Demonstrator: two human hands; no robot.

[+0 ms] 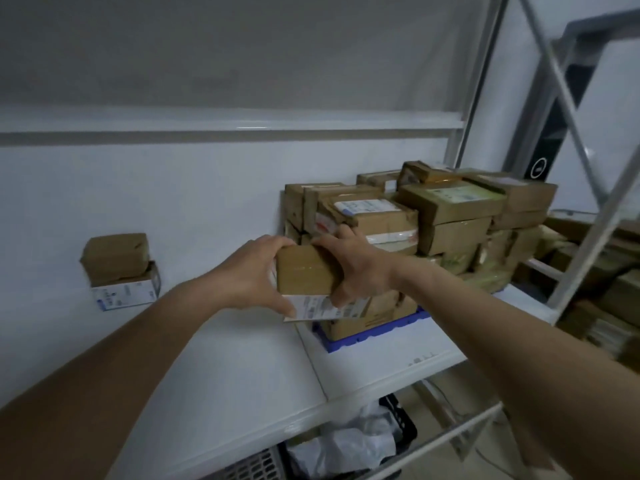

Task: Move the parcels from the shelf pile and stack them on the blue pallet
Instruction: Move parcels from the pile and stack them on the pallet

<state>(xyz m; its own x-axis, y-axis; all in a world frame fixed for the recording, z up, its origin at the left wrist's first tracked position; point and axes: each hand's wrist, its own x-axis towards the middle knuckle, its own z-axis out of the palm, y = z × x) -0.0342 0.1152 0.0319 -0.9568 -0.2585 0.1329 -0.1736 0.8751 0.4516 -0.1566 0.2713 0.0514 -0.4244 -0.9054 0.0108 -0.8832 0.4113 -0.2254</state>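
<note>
Both hands hold one small brown cardboard parcel wrapped in clear tape (304, 270) in the air above the white shelf (242, 358), just in front of the stack. The left hand (249, 275) grips its left end, fingers curled over the top edge and thumb under the white printed label on its lower face. The right hand (356, 265) grips the right end, fingers hooked over the top and thumb pressed to the near side. Behind and to the right stands a stack of taped brown cardboard parcels (433, 216), several layers high, on a blue plastic pallet (374, 332) that rests on the shelf; the held parcel seems to touch the stack's lower boxes, though the hands hide the spot. Far to the left, against the white wall, a brown taped parcel (116, 256) lies on top of a small white printed box (126, 291). Below the shelf sits a dark slatted crate holding crumpled white plastic (363, 441).
</note>
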